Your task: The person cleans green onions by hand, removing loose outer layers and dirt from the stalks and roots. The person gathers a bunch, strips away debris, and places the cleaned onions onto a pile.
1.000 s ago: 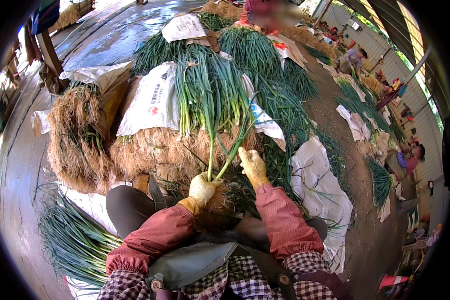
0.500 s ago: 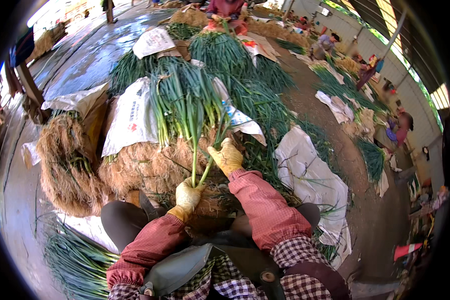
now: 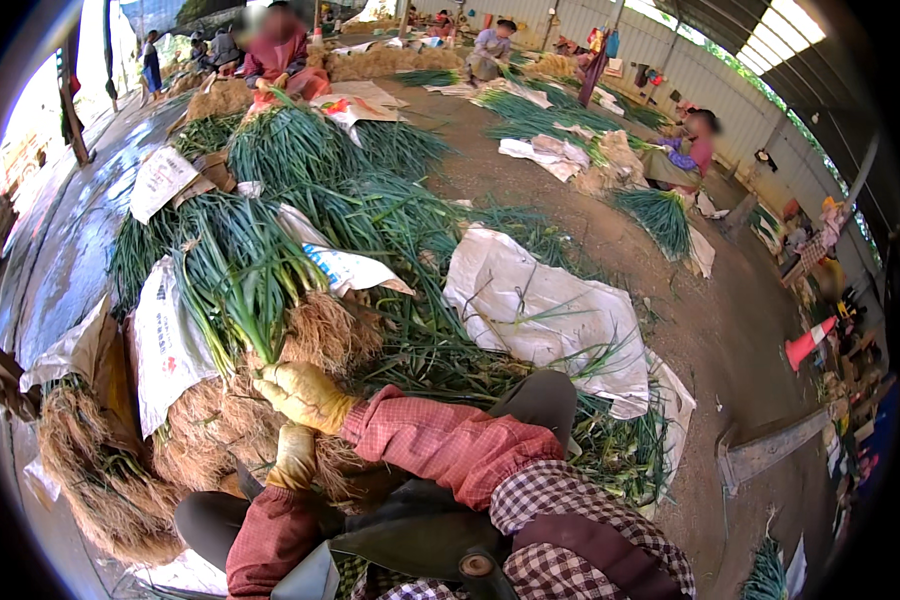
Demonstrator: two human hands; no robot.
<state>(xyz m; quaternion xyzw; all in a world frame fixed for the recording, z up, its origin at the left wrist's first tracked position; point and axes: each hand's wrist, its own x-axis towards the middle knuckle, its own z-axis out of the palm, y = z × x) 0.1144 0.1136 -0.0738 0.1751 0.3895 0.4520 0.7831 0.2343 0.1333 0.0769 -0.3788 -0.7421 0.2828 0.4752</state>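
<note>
While the yellow-gloved right hand (image 3: 305,393) lay left of the frame's centre, its fingertips rested at the pale lower ends of the green onions (image 3: 253,315); I could not tell whether they pinched a stalk. Just below, the left hand (image 3: 294,458) was partly hidden behind it, its grip unreadable. Tan roots (image 3: 215,425) filled the lower left, and a white sheet (image 3: 570,312) lay right of centre.
</note>
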